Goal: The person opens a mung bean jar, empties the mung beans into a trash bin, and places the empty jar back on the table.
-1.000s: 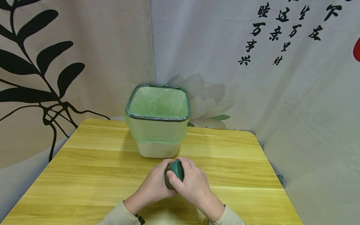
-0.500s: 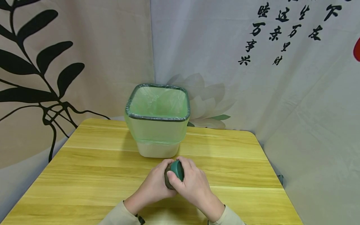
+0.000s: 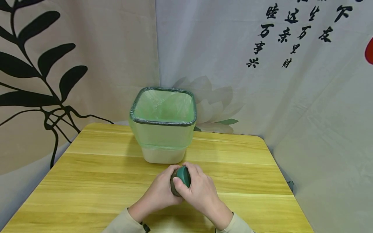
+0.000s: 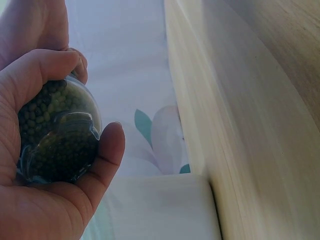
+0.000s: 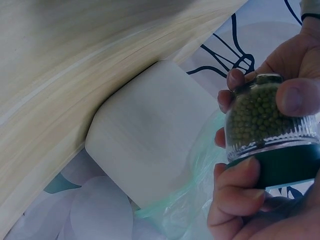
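Observation:
A small clear jar (image 5: 257, 115) of green beans, which look like mung beans, is held between both hands over the near part of the table. My left hand (image 3: 160, 190) wraps its fingers and thumb round the jar's body; in the left wrist view the beans (image 4: 55, 145) show through its clear bottom. The dark green lid (image 3: 183, 175) is gripped by my right hand (image 3: 201, 191), thumb on one side and fingers on the other. It sits on the jar, tilted toward the right. In the right wrist view the lid faces down and the jar's base points up.
Just beyond the hands stands a pale square bin (image 3: 164, 156) with a translucent green bag (image 3: 163, 136) folded over it and a dark rim band. The wooden table (image 3: 233, 168) has a curtain (image 3: 215, 48) behind it, printed with leaves, a lotus and black writing.

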`<state>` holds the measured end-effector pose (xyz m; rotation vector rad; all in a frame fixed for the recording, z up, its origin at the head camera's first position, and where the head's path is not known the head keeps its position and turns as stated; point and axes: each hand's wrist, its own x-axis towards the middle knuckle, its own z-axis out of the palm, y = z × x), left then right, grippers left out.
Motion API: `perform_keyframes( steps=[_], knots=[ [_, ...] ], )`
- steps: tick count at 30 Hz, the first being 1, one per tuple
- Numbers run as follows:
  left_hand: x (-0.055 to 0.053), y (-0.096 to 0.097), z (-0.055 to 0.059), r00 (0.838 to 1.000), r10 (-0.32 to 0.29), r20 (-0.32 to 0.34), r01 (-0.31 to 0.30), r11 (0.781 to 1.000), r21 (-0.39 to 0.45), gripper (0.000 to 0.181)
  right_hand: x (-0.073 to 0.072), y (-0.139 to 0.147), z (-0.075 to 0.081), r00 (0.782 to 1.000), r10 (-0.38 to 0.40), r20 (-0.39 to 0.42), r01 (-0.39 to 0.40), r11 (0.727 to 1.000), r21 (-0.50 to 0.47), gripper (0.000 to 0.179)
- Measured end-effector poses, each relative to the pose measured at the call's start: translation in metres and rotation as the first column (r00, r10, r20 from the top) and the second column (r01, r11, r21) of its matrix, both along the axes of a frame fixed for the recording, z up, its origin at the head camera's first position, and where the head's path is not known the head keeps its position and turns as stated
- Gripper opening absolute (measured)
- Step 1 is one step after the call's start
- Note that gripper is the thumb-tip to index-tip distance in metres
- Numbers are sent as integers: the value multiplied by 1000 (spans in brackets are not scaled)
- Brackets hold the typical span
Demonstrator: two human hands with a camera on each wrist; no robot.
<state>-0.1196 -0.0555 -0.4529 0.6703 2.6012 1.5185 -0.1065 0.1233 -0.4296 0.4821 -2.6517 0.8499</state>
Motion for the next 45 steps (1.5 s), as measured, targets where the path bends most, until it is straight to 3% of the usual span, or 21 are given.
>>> perform_keyframes(
  steps=[7, 23, 40, 45],
  knots=[
    [0, -1, 0, 1000, -17, 14, 16, 1000, 14, 81, 0, 1, 0, 1000, 8, -7, -8, 1000, 8, 53],
    [0, -1, 0, 999, -1, 35, 0, 1000, 24, 83, 0, 3, -2, 991, 58, -118, -54, 998, 37, 49],
    [0, -2, 0, 1000, -7, 30, 6, 999, 32, 82, 0, 2, -1, 992, 59, -113, -55, 998, 42, 49],
    [0, -4, -1, 999, -34, 39, 32, 998, 48, 82, 1, 2, -1, 992, 62, -109, -58, 997, 43, 50]
  ],
)
